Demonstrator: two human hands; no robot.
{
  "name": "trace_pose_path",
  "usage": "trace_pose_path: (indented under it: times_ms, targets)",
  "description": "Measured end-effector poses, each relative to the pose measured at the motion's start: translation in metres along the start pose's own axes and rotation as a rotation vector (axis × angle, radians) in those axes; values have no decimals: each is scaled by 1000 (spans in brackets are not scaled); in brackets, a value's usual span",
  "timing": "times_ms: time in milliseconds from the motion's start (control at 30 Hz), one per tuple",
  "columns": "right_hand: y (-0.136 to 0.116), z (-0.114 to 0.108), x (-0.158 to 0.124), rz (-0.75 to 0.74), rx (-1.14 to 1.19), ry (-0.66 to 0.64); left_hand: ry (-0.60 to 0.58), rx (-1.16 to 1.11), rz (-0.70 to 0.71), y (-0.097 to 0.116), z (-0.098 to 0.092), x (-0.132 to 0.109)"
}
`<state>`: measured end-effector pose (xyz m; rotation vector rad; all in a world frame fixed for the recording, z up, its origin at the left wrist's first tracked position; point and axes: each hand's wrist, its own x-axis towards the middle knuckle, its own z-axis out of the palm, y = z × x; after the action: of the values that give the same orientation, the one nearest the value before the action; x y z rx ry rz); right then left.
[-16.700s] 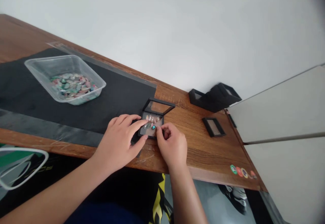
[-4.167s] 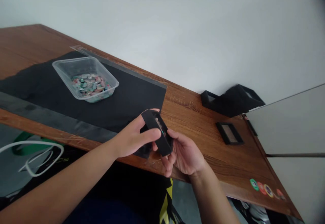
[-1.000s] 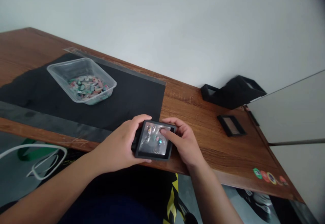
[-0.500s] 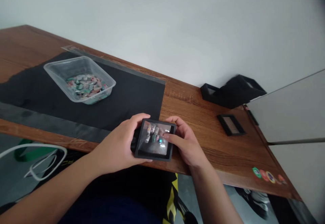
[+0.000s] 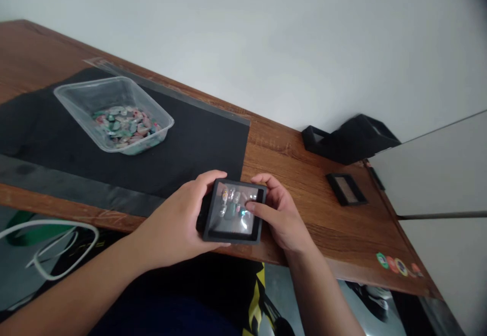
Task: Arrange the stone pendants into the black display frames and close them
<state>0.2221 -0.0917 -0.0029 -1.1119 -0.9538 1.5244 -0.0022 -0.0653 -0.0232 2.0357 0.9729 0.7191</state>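
Note:
A square black display frame (image 5: 233,233) with a clear film window is held tilted above the table's front edge. Several small shiny pieces that look like press-on nails (image 5: 232,203) sit behind or on the film, some silver, some green. My left hand (image 5: 178,219) clasps the frame along its left side, thumb at the top corner and fingers under the bottom edge. At the right side, my right hand (image 5: 283,216) grips it with the thumb lying over the film and the other fingers behind the edge, partly hidden.
A clear plastic tub (image 5: 114,115) of similar multicoloured pieces stands on a black mat (image 5: 205,143) at left. Black boxes (image 5: 353,138) and another black frame (image 5: 346,190) lie at right on the wooden table (image 5: 300,194). Round stickers (image 5: 399,266) and a white cable (image 5: 49,223) also show.
The view has shifted slightly, so the tub appears a little farther left. Both hands keep their grip on the frame, with the right thumb still on the film.

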Motion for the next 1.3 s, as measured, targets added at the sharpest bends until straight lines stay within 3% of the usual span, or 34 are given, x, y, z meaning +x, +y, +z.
trace_pose_path:
  times_ms: [467,767,1300]
  targets:
    - [-4,3,-3,19,-73,-19,-36,60,36,0,-1,-3]
    - [-4,14,1,-119,-338,33,-14,59,42,-2,0,-2]
    - [0,11,15,-96,-237,117,-11,144,81,-2,3,-1]
